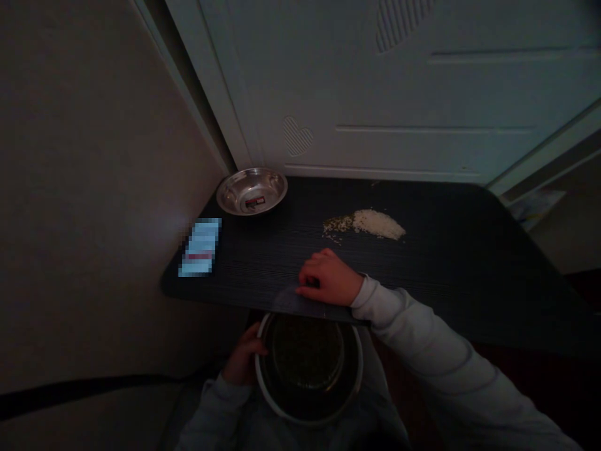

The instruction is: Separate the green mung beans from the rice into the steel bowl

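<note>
My left hand (246, 357) is closed on the left rim of a round bowl (357, 369) in my lap, below the table's front edge. Dark contents fill its bottom; the dim light hides what they are. Over the near part of the table, my right hand (326, 279) has its fingers curled inward, and I cannot make out what, if anything, is in them. A faint, pale see-through patch shows on the table just below its fingers. Beyond that hand lies a small pile of white grains like rice (378, 224), with greenish grains like mung beans (339, 223) at its left end.
A shiny metal bowl (277, 195) with a label inside stands at the table's back left. A lit phone (201, 247) lies near the left edge. The dark table (469, 263) meets a white panel (399, 94) behind and a wall on the left.
</note>
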Demonstrator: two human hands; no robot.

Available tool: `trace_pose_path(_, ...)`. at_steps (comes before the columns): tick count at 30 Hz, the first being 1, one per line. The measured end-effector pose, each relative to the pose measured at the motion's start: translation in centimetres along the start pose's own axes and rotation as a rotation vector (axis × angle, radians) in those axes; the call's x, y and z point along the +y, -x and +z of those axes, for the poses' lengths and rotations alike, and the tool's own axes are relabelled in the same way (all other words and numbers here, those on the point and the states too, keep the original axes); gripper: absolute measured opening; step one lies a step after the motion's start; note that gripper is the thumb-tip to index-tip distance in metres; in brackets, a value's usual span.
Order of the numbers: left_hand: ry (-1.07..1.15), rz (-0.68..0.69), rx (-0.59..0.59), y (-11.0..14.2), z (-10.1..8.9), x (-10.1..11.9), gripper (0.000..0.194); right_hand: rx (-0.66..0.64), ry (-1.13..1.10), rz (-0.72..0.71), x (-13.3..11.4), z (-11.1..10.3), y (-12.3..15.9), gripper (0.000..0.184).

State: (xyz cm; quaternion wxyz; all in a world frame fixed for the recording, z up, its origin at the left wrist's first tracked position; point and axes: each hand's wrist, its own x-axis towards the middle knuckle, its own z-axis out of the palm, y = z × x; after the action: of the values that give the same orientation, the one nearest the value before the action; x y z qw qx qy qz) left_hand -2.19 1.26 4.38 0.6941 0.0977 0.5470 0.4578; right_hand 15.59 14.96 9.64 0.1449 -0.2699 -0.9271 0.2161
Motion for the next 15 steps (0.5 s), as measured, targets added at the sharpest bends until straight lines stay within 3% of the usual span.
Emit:
trace_pose_path(10, 0.017, -0.002, -0.013, 0.08, 0.09, -0.32, 0.033, -0.056, -0.236, -0.015, -0.11, -0.13, 0.20, 0.018)
trace_pose_path(15, -0.009, 0.006, -0.001, 0.14, -0.07, -0.39, 0.031, 0.009, -0.454, 0.084, 0.27, -0.82, 0.41, 0.016)
